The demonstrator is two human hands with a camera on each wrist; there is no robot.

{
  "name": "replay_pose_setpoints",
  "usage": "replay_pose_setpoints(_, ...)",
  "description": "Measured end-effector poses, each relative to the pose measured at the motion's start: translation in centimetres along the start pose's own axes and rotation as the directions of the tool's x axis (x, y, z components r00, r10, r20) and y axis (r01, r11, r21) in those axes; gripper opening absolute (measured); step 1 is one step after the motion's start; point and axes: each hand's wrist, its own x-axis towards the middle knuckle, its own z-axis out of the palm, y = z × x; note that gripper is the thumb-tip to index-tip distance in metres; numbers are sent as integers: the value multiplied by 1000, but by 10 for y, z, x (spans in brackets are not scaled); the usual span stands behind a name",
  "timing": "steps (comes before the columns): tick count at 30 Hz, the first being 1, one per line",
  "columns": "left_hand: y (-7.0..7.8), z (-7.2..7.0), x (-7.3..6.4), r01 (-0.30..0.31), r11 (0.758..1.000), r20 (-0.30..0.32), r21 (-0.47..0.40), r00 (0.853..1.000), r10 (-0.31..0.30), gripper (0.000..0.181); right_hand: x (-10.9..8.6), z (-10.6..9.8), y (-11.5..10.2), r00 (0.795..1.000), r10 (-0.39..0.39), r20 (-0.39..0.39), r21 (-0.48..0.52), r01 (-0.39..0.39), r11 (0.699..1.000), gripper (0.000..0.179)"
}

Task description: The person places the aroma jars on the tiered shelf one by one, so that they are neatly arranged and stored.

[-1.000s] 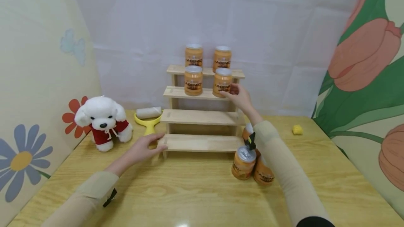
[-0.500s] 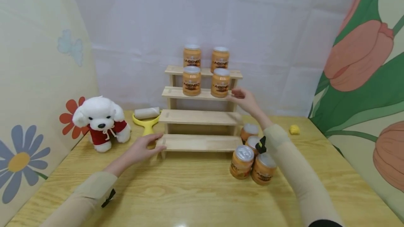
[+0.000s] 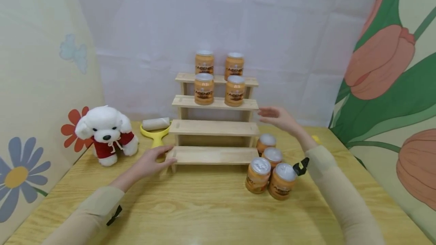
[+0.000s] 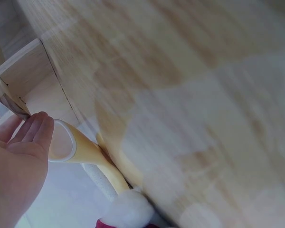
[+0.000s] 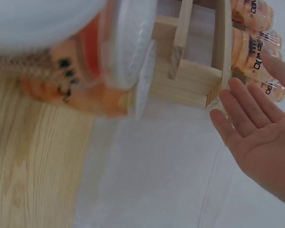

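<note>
A stepped wooden rack (image 3: 214,127) stands on the table. My left hand (image 3: 151,163) holds the left end of its lowest board, fingers at the back edge and thumb at the front; the left wrist view shows the fingers (image 4: 40,128) against the wood. On the top step are two orange cans with silver lids, and two more, including the right one (image 3: 235,92), stand on the step below. My right hand (image 3: 277,118) is off the rack's right side, fingers extended and holding nothing. Several similar cans (image 3: 282,182) cluster on the table by the rack's right front.
A white plush dog (image 3: 107,133) in a red top sits at the left. Beside the rack lies a yellow tool (image 3: 156,137) with a pale roller (image 3: 155,123). A small yellow object (image 3: 316,139) is partly hidden behind the right forearm. A white cloth (image 3: 163,29) hangs behind.
My right hand has let go of the right can on the second step and moved right and down, away from it. The left hand stays on the lowest board.
</note>
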Motion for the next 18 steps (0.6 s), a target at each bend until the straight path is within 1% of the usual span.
replay_pose_setpoints(5, 1, -1, 0, 8, 1000, 3, -5, 1000, -8, 61, -11, -2, 4, 999, 46, 28, -50, -45, 998, 50)
replay_pose_setpoints(10, -3, 1, 0, 5, 1000, 0, -2, 1000, -5, 61, -20, -1, 14, 993, 97, 66, -88, -91, 992, 54)
replay_pose_setpoints(16, -6, 3, 1, -5, 1000, -6, 6, 1000, 5, 59, -27, 0, 27, 988, 116, 101, -122, -103, 987, 59)
replay_pose_setpoints(18, -6, 3, 1, -2, 1000, -8, 4, 1000, 2, 60, -29, 1, 31, 985, 136, 102, -143, -120, 982, 59)
